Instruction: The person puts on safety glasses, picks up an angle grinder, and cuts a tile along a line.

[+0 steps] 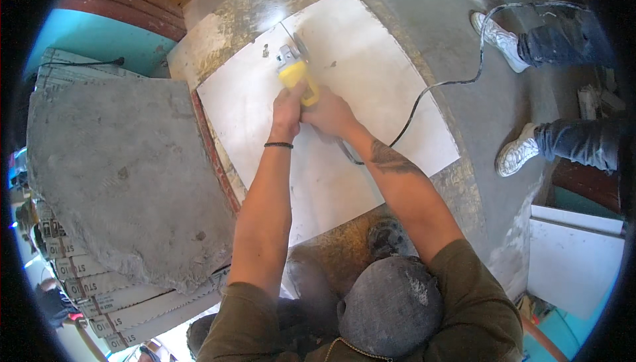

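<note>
A yellow angle grinder [293,78] with a grey metal head is held over a large white tile [377,63] lying on the floor. Its thin disc [300,45] stands on edge near the tile's far edge, beside a short dark line running in from that edge. My left hand [286,111] is closed around the left side of the grinder's body. My right hand [331,113] wraps the rear of the body, its fingers partly hidden. Whether the disc touches the tile I cannot tell. A black cable [424,93] trails from behind my right hand across the tile.
A rough grey slab [119,170] lies on stacked cardboard boxes [86,287] at the left. Another person's legs, in dark trousers and white shoes [518,152], are at the right, close to the cable. White panels [575,256] lean at the lower right.
</note>
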The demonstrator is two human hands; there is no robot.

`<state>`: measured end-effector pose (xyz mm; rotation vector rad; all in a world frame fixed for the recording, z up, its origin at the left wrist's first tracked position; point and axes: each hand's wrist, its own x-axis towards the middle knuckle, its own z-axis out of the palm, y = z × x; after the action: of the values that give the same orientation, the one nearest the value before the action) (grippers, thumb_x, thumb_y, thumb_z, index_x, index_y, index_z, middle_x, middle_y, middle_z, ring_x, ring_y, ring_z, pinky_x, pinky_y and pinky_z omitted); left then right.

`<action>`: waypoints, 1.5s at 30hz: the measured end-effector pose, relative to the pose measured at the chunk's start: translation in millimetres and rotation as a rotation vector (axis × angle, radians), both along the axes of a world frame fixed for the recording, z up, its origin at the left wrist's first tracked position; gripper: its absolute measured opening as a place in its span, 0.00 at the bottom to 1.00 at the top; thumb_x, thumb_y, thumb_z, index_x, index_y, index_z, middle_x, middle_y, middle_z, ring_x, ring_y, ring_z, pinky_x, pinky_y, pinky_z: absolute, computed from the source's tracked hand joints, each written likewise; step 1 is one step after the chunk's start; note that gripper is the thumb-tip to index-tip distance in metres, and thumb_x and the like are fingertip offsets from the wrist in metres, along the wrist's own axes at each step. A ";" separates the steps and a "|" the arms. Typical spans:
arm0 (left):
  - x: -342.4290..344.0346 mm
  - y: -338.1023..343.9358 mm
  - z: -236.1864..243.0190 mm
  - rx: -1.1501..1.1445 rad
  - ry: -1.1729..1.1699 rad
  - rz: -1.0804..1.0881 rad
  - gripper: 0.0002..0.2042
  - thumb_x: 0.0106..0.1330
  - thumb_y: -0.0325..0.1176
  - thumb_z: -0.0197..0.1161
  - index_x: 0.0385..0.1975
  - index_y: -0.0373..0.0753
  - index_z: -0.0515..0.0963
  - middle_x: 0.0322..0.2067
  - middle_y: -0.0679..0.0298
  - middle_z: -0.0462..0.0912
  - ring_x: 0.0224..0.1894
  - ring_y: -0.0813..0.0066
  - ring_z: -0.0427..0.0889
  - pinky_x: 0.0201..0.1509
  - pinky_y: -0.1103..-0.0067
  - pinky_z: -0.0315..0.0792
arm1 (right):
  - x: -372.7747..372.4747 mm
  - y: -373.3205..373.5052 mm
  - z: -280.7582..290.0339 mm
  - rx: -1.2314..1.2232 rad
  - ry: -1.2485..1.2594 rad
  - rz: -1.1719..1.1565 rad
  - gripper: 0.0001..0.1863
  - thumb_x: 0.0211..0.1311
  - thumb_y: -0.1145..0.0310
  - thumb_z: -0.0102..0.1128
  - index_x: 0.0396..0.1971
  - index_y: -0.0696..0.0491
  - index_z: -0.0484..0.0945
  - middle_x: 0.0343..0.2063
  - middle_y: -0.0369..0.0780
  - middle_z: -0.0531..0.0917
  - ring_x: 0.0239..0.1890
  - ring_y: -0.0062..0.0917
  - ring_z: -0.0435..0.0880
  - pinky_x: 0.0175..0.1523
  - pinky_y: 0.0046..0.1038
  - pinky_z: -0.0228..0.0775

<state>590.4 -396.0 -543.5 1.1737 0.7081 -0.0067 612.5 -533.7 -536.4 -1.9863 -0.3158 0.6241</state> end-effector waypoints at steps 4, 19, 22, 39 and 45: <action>-5.5 -7.4 4.5 -0.003 -0.008 -0.018 0.22 0.68 0.43 0.70 0.48 0.28 0.76 0.42 0.56 0.85 0.40 0.69 0.86 0.38 0.74 0.81 | -4.9 -5.3 -3.9 -0.032 -0.027 0.007 0.42 0.43 0.55 0.77 0.55 0.61 0.68 0.45 0.55 0.83 0.49 0.47 0.85 0.52 0.42 0.78; -4.8 -5.5 -2.2 0.039 0.001 -0.013 0.23 0.68 0.44 0.70 0.47 0.28 0.77 0.43 0.55 0.85 0.40 0.69 0.86 0.40 0.73 0.82 | -6.2 -6.2 4.0 -0.041 -0.046 -0.029 0.40 0.43 0.54 0.77 0.53 0.61 0.70 0.43 0.54 0.84 0.47 0.48 0.85 0.51 0.43 0.78; -5.2 -0.9 0.8 0.064 0.030 -0.012 0.23 0.68 0.45 0.69 0.49 0.28 0.77 0.43 0.55 0.84 0.40 0.69 0.86 0.40 0.73 0.81 | -3.5 -3.7 14.3 -0.095 0.038 0.028 0.43 0.43 0.48 0.73 0.58 0.58 0.72 0.51 0.53 0.83 0.53 0.48 0.84 0.57 0.41 0.76; -4.8 -1.4 6.0 -0.019 0.008 -0.041 0.24 0.71 0.43 0.67 0.54 0.27 0.74 0.46 0.54 0.84 0.45 0.66 0.87 0.43 0.73 0.83 | -4.7 -3.8 12.1 -0.049 0.002 0.002 0.42 0.43 0.53 0.77 0.56 0.61 0.69 0.44 0.54 0.84 0.48 0.48 0.85 0.53 0.42 0.78; -12.1 -12.1 4.5 0.004 0.040 -0.035 0.24 0.72 0.43 0.66 0.54 0.28 0.74 0.46 0.55 0.84 0.45 0.68 0.87 0.44 0.73 0.82 | -10.9 -13.8 4.4 -0.068 -0.015 0.008 0.41 0.43 0.53 0.78 0.55 0.60 0.70 0.43 0.53 0.85 0.48 0.47 0.86 0.52 0.42 0.78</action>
<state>578.4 -408.1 -539.0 1.1927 0.7234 -0.0584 601.6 -547.5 -532.0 -2.0564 -0.3155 0.6320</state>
